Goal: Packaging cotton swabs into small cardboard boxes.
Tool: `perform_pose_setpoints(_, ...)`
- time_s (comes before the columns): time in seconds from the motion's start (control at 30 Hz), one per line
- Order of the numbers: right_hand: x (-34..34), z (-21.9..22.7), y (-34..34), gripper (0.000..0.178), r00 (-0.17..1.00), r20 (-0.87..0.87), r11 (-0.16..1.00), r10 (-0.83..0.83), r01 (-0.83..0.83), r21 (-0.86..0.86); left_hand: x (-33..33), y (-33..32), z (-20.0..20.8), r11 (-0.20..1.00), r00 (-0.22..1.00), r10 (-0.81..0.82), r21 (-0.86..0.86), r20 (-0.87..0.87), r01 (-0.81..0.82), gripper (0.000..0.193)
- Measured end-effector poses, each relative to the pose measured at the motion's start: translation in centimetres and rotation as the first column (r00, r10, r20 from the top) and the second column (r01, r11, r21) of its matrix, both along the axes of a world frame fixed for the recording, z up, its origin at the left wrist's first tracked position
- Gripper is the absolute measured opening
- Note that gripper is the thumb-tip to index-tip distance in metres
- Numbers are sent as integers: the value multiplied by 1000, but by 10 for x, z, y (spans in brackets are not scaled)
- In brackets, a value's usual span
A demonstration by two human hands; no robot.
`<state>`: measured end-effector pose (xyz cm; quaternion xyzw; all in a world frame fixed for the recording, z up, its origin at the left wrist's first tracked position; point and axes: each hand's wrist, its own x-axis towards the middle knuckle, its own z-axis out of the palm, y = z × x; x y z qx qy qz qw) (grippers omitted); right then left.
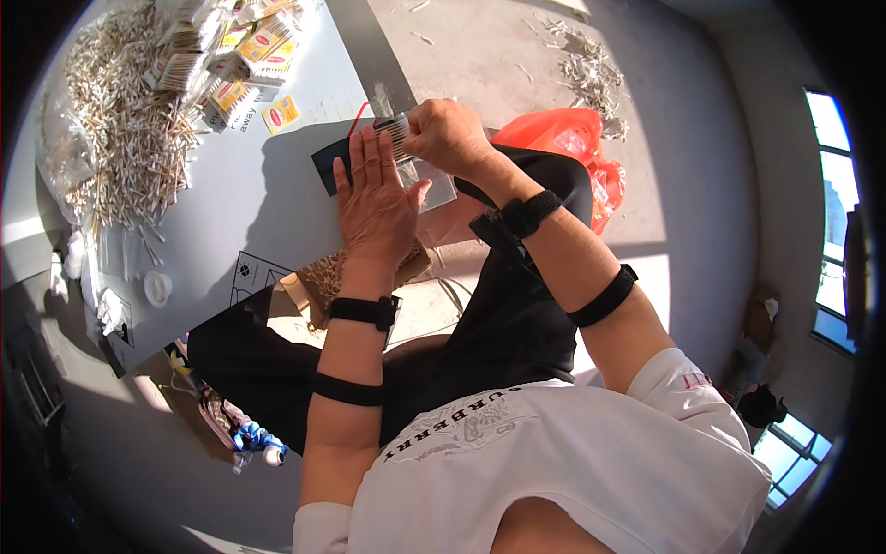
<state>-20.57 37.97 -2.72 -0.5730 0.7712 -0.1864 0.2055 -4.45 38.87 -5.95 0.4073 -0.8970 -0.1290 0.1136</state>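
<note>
A row of cotton swabs (397, 134) lies side by side at the table's right edge, over a dark flat plate (325, 167). My left hand (378, 198) rests flat on it, fingers stretched out and covering part of the row. Curled into a fist, my right hand (448, 134) is against the right end of the swabs; what its fingers grip is hidden. Clear plastic (441, 187) shows below the right hand. A thin red strip (358, 117) stands by the left fingertips.
A big heap of loose swabs (129, 120) covers the table's far left, beside packed swab bundles (263, 46). One yellow-and-red card (281, 114) lies nearer. A red plastic bag (563, 134) is beyond my knee. A cardboard box (323, 282) sits below the table edge. Scraps (591, 78) litter the floor.
</note>
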Motion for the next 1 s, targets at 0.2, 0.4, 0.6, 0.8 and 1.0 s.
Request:
perform_pose_setpoints(0.2,2,0,-1,20,993,-111,999,37,-35,25,-20,4,-5,999,998,-28,-49,-63,25,78)
perform_pose_setpoints(0.4,-26,-17,24,24,860,223,739,-458,508,-443,-19,4,-3,1000,1000,-14,7,-6,14,79)
perform_pose_setpoints(0.6,-34,-50,44,24,-343,871,680,-351,546,489,-20,1,1,1000,999,-31,7,33,31,80)
perform_pose_setpoints(0.8,-3,-55,40,22,-279,940,731,-198,597,331,-27,4,3,1000,998,-21,10,52,20,80)
perform_pose_setpoints(1.0,4,-49,38,23,-191,964,740,-184,619,264,-33,6,3,1000,999,-6,5,38,6,81)
